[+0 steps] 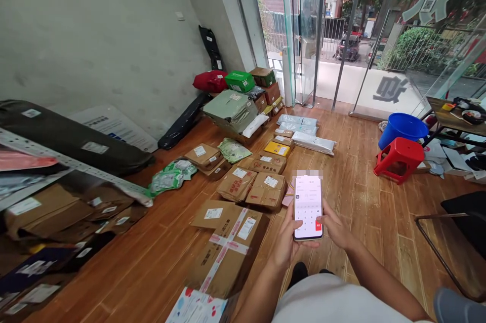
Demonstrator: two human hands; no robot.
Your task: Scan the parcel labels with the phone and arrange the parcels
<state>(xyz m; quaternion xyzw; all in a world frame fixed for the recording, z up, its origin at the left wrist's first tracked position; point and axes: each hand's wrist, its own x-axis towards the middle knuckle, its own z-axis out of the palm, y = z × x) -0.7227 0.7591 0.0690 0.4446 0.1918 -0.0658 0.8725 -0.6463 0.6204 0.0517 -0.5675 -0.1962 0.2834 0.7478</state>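
Note:
A smartphone (308, 207) with a lit white screen showing a keypad is held upright in front of me. My left hand (287, 243) wraps around its lower left side. My right hand (335, 229) supports its right edge, thumb resting at the screen's lower right. Both hands are closed on the phone. Beneath and ahead lie several cardboard parcels (250, 186) on the wooden floor. A large taped box (228, 249) sits just left of my left forearm.
A metal shelf (56, 161) with parcels stands at the left. More packages (243, 100) are stacked by the wall near the glass door (304, 29). A red stool (399, 158) and blue bucket (402, 128) stand right, beside a table (455, 115) and chair frame (448, 247).

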